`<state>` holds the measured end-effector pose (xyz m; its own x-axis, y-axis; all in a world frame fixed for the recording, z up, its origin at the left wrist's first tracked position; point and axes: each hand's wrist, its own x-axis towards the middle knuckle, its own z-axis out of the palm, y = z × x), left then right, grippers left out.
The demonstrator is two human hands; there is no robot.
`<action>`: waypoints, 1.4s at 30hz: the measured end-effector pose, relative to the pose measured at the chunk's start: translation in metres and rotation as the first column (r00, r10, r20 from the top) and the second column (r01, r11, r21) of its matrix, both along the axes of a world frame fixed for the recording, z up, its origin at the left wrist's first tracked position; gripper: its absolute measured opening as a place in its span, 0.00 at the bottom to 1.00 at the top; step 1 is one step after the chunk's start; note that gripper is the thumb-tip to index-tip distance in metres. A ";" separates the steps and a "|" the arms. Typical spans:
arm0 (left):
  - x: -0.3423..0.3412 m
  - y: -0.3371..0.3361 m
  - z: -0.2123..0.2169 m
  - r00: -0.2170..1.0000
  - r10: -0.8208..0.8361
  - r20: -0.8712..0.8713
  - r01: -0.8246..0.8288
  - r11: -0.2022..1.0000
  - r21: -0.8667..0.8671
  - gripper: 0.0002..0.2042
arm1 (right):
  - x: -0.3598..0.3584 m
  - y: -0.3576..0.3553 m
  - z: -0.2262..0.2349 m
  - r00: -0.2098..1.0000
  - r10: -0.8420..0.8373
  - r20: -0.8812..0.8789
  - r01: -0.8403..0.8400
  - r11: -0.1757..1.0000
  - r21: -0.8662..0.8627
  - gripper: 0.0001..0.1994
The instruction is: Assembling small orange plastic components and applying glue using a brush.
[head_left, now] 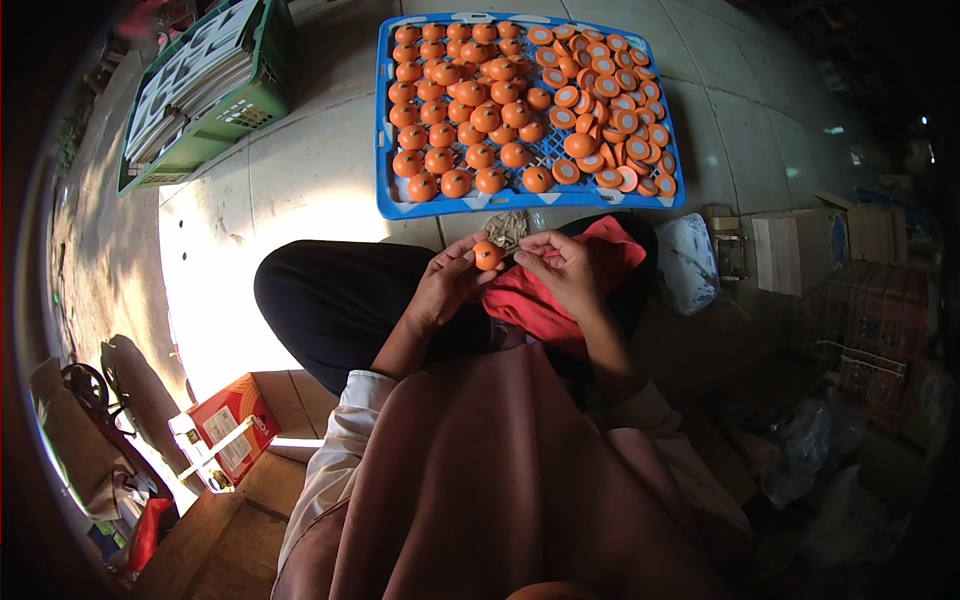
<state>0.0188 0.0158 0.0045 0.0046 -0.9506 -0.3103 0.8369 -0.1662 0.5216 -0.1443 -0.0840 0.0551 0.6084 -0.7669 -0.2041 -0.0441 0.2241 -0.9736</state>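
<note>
Over the lap, seen from the head: two bare hands met near the middle, in front of a blue tray (384,150).
Left hand (440,285): its fingers (466,243) were closed on one small, round orange piece (487,256), gripping it from the left.
Orange piece: it sat at the left fingertips, a dark spot on its visible side, above the lap and below the tray's near edge.
Right hand (568,275): thumb and forefinger were drawn narrowly together just right of the piece; whether they pinched something thin could not be told.
Red cloth (555,312): it lay across the lap beneath the right hand, against dark trousers (310,290).
Tray's left part: rounded orange pieces (457,183) stood in loose rows, some resting on others.
Tray's right part: orange pieces with pale round faces (605,85) lay heaped, tilted at many angles.
Tiled floor (330,115): it carried the tray and, to the upper left, a green crate (265,90) holding stacked flat sheets (190,95).
Lower left: a red carton (240,425) stood near brown wooden furniture (225,540).
</note>
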 end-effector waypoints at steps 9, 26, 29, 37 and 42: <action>-0.013 0.007 0.016 0.968 0.001 0.250 -0.010 0.999 0.033 0.13 | -0.087 0.018 0.009 0.670 -0.368 -0.645 -0.417 0.532 -0.737 0.27; -0.070 0.066 0.109 0.972 0.092 0.218 -0.090 0.996 -0.021 0.14 | -0.121 0.054 0.029 0.859 -0.478 -0.184 -0.048 0.281 -0.958 0.12; -0.076 0.070 0.117 0.948 0.077 0.310 -0.065 0.997 -0.048 0.14 | -0.134 0.061 0.057 0.879 -0.462 -0.119 0.021 0.287 -0.958 0.10; -0.088 0.077 0.118 0.917 0.075 0.392 -0.078 0.997 -0.008 0.14 | -0.146 0.080 0.117 0.843 -0.409 -0.349 -0.227 0.318 -0.921 0.15; -0.083 0.074 0.110 0.922 0.017 0.387 -0.023 1.000 0.009 0.14 | -0.108 0.086 0.114 0.949 -0.261 -0.175 -0.058 0.400 -0.914 0.16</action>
<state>-0.0644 0.0897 0.1149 0.1457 -0.9450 -0.2928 0.5737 -0.1604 0.8032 -0.2523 0.0017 0.1691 0.5595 -0.6451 0.5204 -0.3553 -0.7540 -0.5526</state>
